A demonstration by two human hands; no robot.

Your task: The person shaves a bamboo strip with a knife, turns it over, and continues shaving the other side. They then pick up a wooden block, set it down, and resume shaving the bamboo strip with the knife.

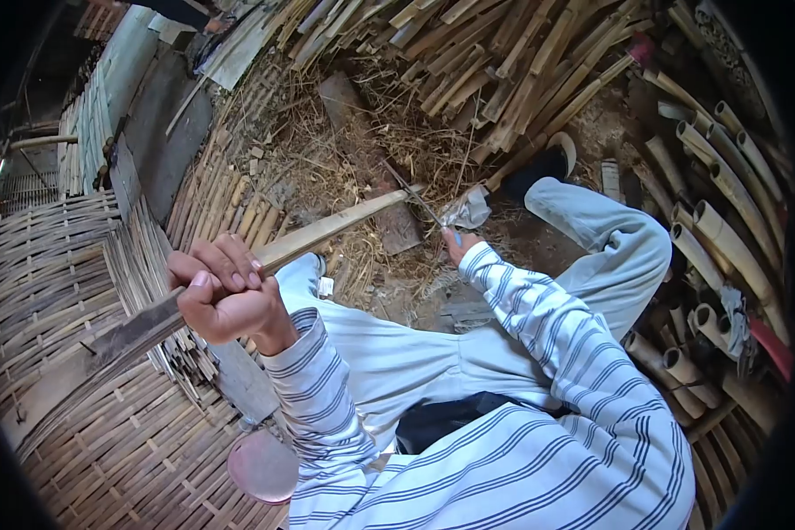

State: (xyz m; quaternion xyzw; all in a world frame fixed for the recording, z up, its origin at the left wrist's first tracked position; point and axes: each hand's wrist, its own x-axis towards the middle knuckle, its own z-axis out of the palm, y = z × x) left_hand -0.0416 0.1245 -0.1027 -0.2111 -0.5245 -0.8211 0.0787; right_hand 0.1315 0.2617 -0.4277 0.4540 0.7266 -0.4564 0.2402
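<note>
My left hand (pixel 228 296) is closed in a fist around a long split bamboo strip (pixel 336 230). The strip slants from the lower left up toward the middle, pale at its far end and darker behind my fist. Low at the center, my right hand (pixel 460 246) grips a knife (pixel 422 202) with a long thin blade. That blade points up and left, crossing the strip's far end in this view. Beneath them a worn wooden block (pixel 349 115) lies on the ground among shavings. My fingers hide most of the knife's handle.
Split bamboo lengths (pixel 503 62) are heaped at the top. Bamboo poles (pixel 724 168) stack up along the right. Woven bamboo matting (pixel 53 283) covers the left, with a bundle of thin slats (pixel 146 265) beside it. Crumpled plastic (pixel 468 210) lies near my right hand.
</note>
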